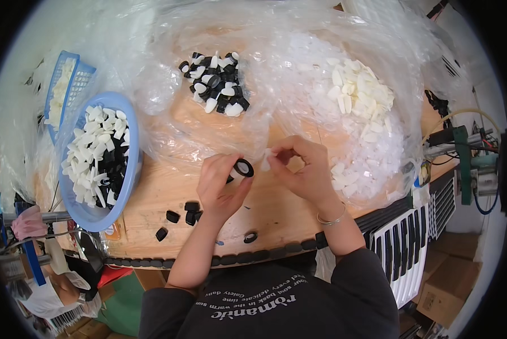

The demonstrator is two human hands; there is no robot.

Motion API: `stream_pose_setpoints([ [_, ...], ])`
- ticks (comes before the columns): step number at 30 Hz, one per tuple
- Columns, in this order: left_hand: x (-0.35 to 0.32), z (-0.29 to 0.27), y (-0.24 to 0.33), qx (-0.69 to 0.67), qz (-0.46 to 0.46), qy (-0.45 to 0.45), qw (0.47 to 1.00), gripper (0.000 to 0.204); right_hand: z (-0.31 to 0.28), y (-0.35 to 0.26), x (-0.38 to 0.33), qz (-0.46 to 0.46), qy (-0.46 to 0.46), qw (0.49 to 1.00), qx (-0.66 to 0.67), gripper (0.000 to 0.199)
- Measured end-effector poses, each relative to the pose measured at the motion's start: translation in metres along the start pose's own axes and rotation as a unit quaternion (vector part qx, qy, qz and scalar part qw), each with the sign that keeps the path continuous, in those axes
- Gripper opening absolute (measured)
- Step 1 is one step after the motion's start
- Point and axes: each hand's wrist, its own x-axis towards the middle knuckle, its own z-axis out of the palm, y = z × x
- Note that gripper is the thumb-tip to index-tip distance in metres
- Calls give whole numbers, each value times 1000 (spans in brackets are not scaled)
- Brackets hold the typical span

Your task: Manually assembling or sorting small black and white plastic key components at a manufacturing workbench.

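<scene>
- While we work over the wooden table (168, 195), our left hand (219, 189) pinches a small black plastic ring cap (244, 168).
- Our right hand (304, 169) pinches a small white plastic piece (266, 160) just beside it.

On the bench (168, 192) a round basket (130, 169) full of small parts stands at the left; behind it, further left, a rectangular basket (75, 73); plastic sheeting (168, 121) spreads across the back, with a heap of mixed parts (215, 83) on it at centre and a larger heap (362, 99) to the right; a few loose caps (182, 216) lie near the front edge, right of the round basket; a machine (468, 158) stands off the bench's right end.
</scene>
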Motion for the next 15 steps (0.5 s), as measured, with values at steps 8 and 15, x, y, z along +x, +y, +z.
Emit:
stream_pose_setpoints([
  [8, 1, 5, 4, -42, -41, -74, 996, 45, -14, 41, -8, 1, -42, 967, -250, 16],
  [15, 0, 5, 1, -21, -13, -100, 995, 51, 6, 14, -2, -137, -42, 982, -122, 14],
])
